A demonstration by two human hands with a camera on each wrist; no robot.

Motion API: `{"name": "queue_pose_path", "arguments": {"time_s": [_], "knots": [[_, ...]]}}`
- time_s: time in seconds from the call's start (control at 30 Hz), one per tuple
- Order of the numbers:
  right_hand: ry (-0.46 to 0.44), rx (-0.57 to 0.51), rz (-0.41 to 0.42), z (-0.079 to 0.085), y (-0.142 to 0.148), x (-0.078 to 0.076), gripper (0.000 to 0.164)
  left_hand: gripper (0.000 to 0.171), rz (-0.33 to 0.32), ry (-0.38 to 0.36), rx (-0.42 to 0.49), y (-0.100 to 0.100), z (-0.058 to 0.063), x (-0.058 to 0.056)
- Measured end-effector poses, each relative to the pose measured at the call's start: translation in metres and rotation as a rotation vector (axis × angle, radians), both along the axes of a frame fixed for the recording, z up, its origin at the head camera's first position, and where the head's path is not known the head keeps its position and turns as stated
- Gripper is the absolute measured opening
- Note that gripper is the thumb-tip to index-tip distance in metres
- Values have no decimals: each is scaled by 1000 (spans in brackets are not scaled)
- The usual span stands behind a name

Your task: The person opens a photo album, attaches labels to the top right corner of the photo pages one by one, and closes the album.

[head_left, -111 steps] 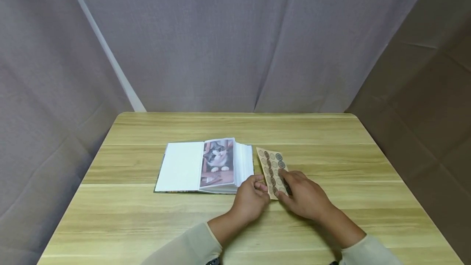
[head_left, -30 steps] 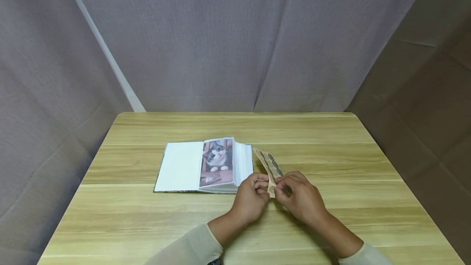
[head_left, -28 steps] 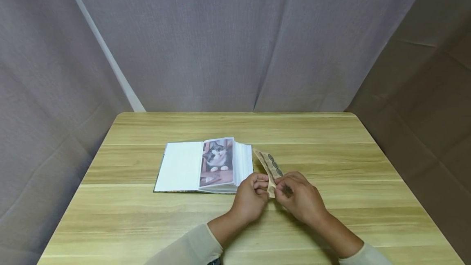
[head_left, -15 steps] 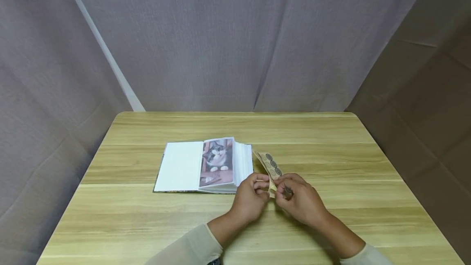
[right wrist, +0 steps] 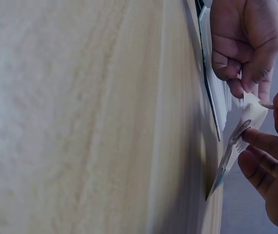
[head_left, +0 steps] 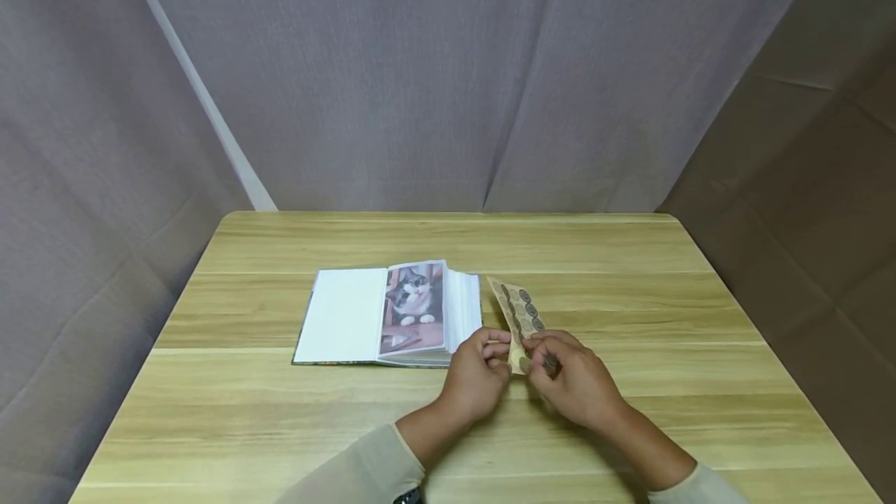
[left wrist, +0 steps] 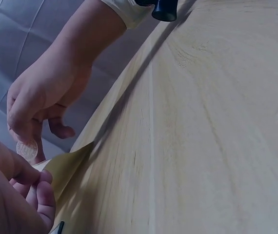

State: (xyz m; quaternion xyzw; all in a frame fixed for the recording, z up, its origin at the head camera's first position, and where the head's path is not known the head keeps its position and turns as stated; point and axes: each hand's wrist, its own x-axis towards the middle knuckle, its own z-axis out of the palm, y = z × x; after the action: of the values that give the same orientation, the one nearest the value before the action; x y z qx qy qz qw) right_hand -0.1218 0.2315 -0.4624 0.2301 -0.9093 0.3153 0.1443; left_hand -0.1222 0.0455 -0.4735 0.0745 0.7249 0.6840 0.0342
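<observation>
Just right of an open photo album [head_left: 348, 317] showing a cat, a person's left hand [head_left: 477, 378] pinches the near end of a tilted sticker sheet [head_left: 519, 316]; the right hand [head_left: 578, 381] pinches one round sticker [left wrist: 27, 150].

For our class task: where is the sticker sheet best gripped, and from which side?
Probably by its near left edge, pinched from the left, as the left hand does. The sticker sheet is thin and slants off the table, so that edge can be pinched without covering most stickers, leaving the right side to the right hand, which holds a round sticker.
</observation>
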Motion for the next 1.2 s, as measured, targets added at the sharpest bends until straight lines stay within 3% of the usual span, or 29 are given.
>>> {"name": "queue_pose_path", "arguments": {"time_s": [0.27,0.53,0.83,1.07,1.2], "knots": [[-9,25,-21,-1,2,-2,28,38,14,-49,-30,3,-1,-3],[-35,47,-44,-6,2,-4,25,35,87,-20,-79,4,1,-2],[-69,68,-83,-8,3,-5,21,35,39,-27,-68,1,3,3],[-125,60,-105,-8,1,-6,19,31,2,-17,-104,-1,5,6],[-139,54,-116,-8,1,-7,20,27,23,10,-160,-2,5,7]]}}
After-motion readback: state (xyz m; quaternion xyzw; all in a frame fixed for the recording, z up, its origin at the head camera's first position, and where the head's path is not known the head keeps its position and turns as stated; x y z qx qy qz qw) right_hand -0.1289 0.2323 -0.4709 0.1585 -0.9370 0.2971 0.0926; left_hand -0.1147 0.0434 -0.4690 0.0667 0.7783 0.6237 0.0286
